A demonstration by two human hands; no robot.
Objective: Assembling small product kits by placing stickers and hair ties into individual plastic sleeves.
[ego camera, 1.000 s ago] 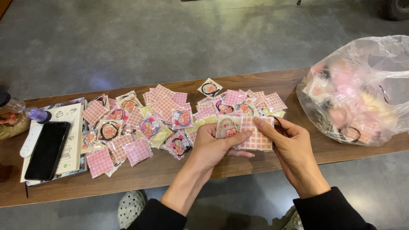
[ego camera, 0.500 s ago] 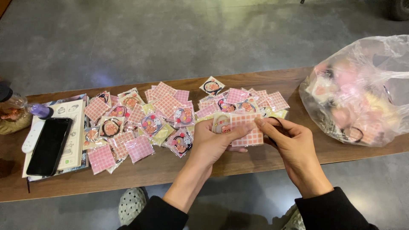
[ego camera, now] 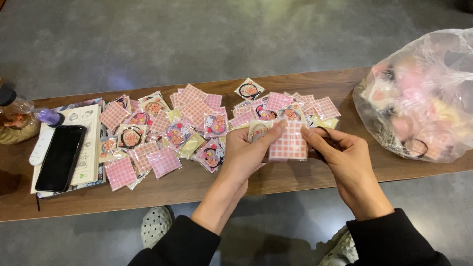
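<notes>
Both hands meet over the front of a long wooden table [ego camera: 207, 184]. My left hand [ego camera: 249, 150] and my right hand [ego camera: 342, 152] together pinch a small clear packet with a pink checked card [ego camera: 288, 143], held flat just above the table. Under my left fingers a second packet with a round charm [ego camera: 258, 130] shows. A black loop, perhaps a hair tie [ego camera: 322, 132], peeks out by my right fingers. Behind the hands lies a spread of several similar pink and yellow packets [ego camera: 187, 123].
A large clear plastic bag of pink items [ego camera: 423, 93] sits at the table's right end. At the left lie a black phone [ego camera: 61, 156] on a booklet [ego camera: 91, 143], a white remote-like stick [ego camera: 42, 145] and a bottle [ego camera: 19, 116]. Grey floor lies beyond.
The hands have shifted slightly and turned the pink checked packet to face me more squarely. The spread on the table is unchanged.
</notes>
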